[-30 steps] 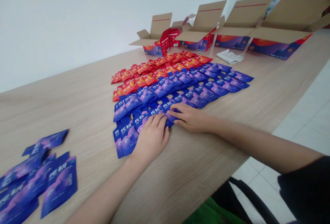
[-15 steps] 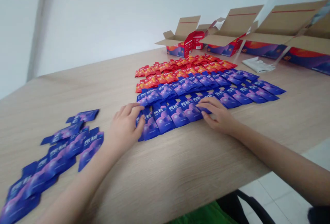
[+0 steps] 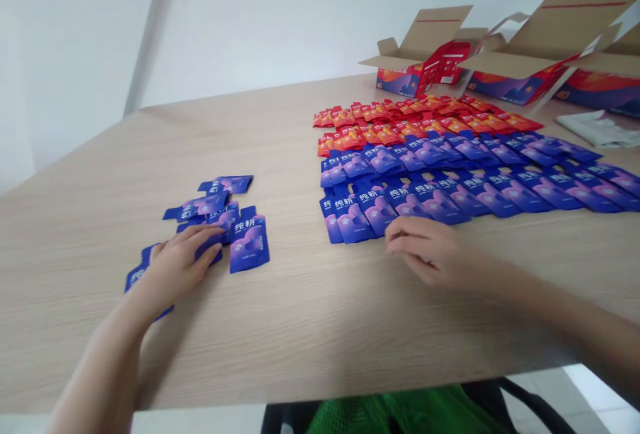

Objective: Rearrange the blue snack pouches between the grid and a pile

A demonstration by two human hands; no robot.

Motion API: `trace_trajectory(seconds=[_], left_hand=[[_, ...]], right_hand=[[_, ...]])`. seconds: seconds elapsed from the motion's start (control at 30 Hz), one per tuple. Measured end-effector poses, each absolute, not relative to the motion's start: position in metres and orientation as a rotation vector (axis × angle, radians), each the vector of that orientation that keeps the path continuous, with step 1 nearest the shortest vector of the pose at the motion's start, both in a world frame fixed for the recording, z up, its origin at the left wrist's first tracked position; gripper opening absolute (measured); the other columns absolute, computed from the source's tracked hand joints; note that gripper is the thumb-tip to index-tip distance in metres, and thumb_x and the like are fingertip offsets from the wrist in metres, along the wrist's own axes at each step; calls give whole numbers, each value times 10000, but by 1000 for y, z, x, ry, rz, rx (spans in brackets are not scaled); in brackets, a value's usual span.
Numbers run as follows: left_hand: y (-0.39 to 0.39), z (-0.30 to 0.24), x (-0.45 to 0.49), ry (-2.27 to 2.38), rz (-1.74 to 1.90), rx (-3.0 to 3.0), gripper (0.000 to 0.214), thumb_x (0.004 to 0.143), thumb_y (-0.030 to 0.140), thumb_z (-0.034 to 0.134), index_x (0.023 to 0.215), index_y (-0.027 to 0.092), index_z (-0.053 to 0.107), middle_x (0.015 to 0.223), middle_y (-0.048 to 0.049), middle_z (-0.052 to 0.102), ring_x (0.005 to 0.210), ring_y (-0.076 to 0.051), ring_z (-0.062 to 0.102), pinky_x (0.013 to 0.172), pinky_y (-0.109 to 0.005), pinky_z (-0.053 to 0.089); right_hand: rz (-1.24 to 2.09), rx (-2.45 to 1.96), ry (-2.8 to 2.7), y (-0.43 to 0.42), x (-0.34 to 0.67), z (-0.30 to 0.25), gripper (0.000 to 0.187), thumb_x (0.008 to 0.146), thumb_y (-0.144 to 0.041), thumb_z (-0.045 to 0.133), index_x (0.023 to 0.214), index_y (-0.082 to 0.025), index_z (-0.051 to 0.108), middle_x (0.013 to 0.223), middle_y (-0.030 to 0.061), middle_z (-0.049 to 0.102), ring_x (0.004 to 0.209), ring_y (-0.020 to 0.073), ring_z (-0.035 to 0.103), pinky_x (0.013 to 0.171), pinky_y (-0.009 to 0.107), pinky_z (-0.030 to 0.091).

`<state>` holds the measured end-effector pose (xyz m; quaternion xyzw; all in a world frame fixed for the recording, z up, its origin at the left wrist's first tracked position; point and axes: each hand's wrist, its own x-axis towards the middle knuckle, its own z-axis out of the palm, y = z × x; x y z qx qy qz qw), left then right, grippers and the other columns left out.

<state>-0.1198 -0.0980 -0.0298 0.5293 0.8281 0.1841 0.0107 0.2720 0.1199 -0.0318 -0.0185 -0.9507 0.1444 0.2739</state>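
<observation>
Head view: the left hand [image 3: 176,266] lies flat, palm down, on a loose pile of blue packets [image 3: 213,205] on the left part of the wooden table [image 3: 300,327]. Its fingers are stretched out over the packets and are not closed around any of them. One blue packet [image 3: 249,243] lies just beside the fingertips, at the right edge of the pile. The right hand [image 3: 425,249] rests on the table with its fingers softly bent, and it holds nothing. It sits just in front of the neat rows of blue packets [image 3: 450,189], very near the front row, but I cannot tell if it touches one. Behind the blue rows lie rows of red packets [image 3: 400,124]. Farther back, open boxes [image 3: 425,54] stand near the wall. A white folded thing [image 3: 600,129] lies at the far right. Something green [image 3: 400,417] shows below the table edge.
</observation>
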Motion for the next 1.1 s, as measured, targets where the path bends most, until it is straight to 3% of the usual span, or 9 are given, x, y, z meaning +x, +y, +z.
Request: trace_trajectory(seconds=[0.2,0.3,0.4,0.53,0.6,0.73,0.9,1.03,1.1], left_hand=[[-104,-40,-121,2521,395,1771,462,916,493,426,1226,223,637,1381,-117,565,1289,-347,502,1073,-552,376],[-108,-40,-118,2532,403,1784,459,926,473,404,1250,228,618,1376,-124,574,1272,-352,517,1059,-584,367],[-110,-41,-114,2562,366,1807,461,936,455,380,1286,239,588,1396,-146,558,1264,-378,521,1023,-628,359],[-110,-45,-115,2538,353,1844,445,935,438,372,1272,236,582,1409,-160,544,1268,-393,520,1003,-624,383],[-109,-46,-117,2528,340,1865,452,936,438,356,1262,218,581,1400,-173,546,1268,-407,516,992,-641,389],[-106,-41,-111,2572,433,1875,507,946,486,326,1283,175,543,1392,-206,522,1288,-433,485,979,-690,389],[-97,-28,-76,2349,1094,1941,744,863,490,600,1487,225,294,1421,-181,500,1272,-357,527,1015,-579,453],[-76,-16,-27,1932,886,2185,286,851,408,665,1114,295,678,1071,-51,735,984,-263,688,858,-413,564],[-62,-11,-1,1756,885,2186,129,884,339,631,931,269,728,896,-26,754,836,-208,704,747,-309,572]], right_hand=[[329,199,-2770,48,149,-16,251,883,-117,522,1102,-97,643,1190,174,615,1062,245,596,897,381,516],[231,-4,-2740,21,91,-30,545,894,-314,625,1339,-26,494,1415,273,469,1283,340,492,1029,445,463],[128,-229,-2802,5,53,-54,744,877,-484,630,1365,47,448,1396,333,476,1283,399,497,1024,488,472],[-63,-333,-2766,-1,37,-69,383,963,-163,442,1249,67,548,1209,308,625,1113,327,632,928,413,535],[-99,-361,-2777,0,42,-64,354,937,-34,384,1229,79,549,1108,294,666,1005,291,676,823,371,565],[62,-359,-2844,12,74,-34,284,946,-18,384,1153,-10,578,920,177,713,797,227,707,621,305,549],[402,-259,-2946,40,142,8,265,918,-35,441,1121,-78,607,875,112,730,760,211,711,598,277,494],[574,-131,-3082,66,195,18,378,849,-19,529,1214,-84,606,992,135,736,878,231,708,692,286,507],[682,-60,-3042,77,219,17,434,821,24,528,1234,-85,604,1078,133,724,961,218,692,774,278,509]])
